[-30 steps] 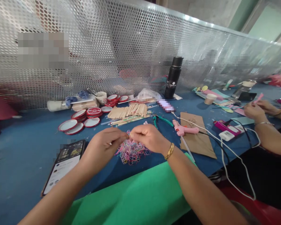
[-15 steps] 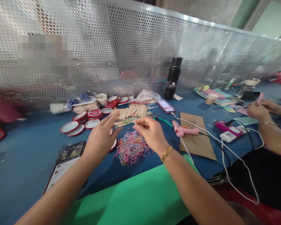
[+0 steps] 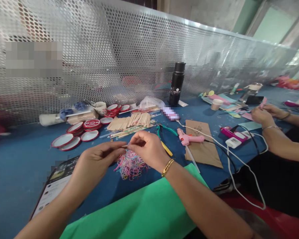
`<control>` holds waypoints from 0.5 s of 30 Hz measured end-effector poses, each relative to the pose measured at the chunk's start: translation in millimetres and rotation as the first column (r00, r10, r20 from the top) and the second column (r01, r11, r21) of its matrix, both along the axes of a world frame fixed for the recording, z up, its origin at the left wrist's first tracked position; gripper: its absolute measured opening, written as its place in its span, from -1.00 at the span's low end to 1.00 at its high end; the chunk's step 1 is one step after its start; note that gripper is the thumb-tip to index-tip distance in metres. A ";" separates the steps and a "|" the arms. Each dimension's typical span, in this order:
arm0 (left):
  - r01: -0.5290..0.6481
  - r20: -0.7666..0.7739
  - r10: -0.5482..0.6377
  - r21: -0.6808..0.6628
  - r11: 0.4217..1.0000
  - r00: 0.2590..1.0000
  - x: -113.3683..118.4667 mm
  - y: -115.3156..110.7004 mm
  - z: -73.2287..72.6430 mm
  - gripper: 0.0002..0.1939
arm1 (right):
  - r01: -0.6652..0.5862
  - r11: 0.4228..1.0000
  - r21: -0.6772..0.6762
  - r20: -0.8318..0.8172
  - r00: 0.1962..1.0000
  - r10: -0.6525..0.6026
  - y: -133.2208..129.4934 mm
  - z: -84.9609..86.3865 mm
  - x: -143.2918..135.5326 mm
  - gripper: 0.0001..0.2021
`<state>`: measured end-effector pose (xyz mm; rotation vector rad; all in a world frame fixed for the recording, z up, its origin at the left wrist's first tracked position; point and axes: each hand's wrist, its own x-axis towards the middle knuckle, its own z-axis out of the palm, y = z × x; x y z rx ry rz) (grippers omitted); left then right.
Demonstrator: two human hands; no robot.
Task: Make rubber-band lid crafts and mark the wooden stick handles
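My left hand (image 3: 99, 157) and my right hand (image 3: 149, 146) meet over a heap of multicoloured elastic loops (image 3: 131, 167). Thumb and fingers of both are pinched together, fingertip to fingertip. Between them shows a tiny pale, thin piece (image 3: 125, 146), too small to name. Just beyond lie a pile of flat wooden sticks (image 3: 131, 122) and several thin printed sticks (image 3: 124, 131). Teal-handled pliers (image 3: 168, 129) and a yellow-handled tool (image 3: 167, 149) are to the right of my right hand. Red-rimmed white lids (image 3: 89, 135) sit beyond my left hand.
A pink glue gun (image 3: 189, 137) rests on brown cardboard (image 3: 209, 154), its cable trailing right. Green sheet (image 3: 137, 212) covers the front edge. A phone (image 3: 56, 186) lies left, a black bottle (image 3: 177, 84) stands by the perforated metal screen (image 3: 137, 39). A co-worker's hands (image 3: 264, 116) are at right.
My left hand, open before, has closed and come against my right fingertips. My right hand, still pinching the pale piece, has lowered toward the loops. The view has swung slightly right.
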<state>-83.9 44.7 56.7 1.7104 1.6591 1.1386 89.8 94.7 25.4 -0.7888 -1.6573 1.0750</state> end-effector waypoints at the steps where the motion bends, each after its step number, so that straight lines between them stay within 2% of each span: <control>1: -0.026 0.035 0.025 0.007 1.000 0.999 0.7 -1.1 1.6 -0.74 | -0.020 1.000 0.010 -0.020 1.000 0.020 2.7 1.0 3.5 -0.93; 3: -0.102 0.059 0.099 0.055 0.993 0.993 0.4 -3.5 3.5 -0.79 | 0.013 0.999 0.038 0.001 1.000 -0.013 9.3 4.0 13.3 -0.95; 5: -0.181 0.084 0.172 0.111 0.977 0.981 -2.1 -5.6 3.0 -0.82 | 0.183 0.975 0.124 0.135 0.971 -0.199 16.2 7.2 24.3 -0.96; 6: -0.208 0.106 0.195 0.129 0.970 0.975 -4.0 -6.4 1.7 -0.82 | 0.267 0.946 0.184 0.247 0.919 -0.308 19.1 8.4 29.0 -0.94; 8: -0.230 0.149 0.209 0.142 0.963 0.967 -7.6 -7.5 -2.2 -0.82 | 0.339 0.897 0.284 0.493 0.751 -0.440 22.6 9.2 34.3 -0.88; 11: -0.203 0.165 0.179 0.138 0.969 0.970 -10.0 -7.9 -9.3 -0.81 | 0.280 0.902 0.330 0.751 0.500 -0.430 22.1 7.0 30.6 -0.80; 13: -0.186 0.155 0.164 0.137 0.973 0.974 -9.1 -7.8 -13.2 -0.81 | 0.228 0.923 0.311 0.835 0.399 -0.379 19.6 4.6 24.2 -0.76; 15: -0.180 0.141 0.161 0.137 0.974 0.977 -6.9 -7.7 -15.8 -0.80 | 0.211 0.935 0.285 0.872 0.348 -0.344 17.1 3.1 19.4 -0.77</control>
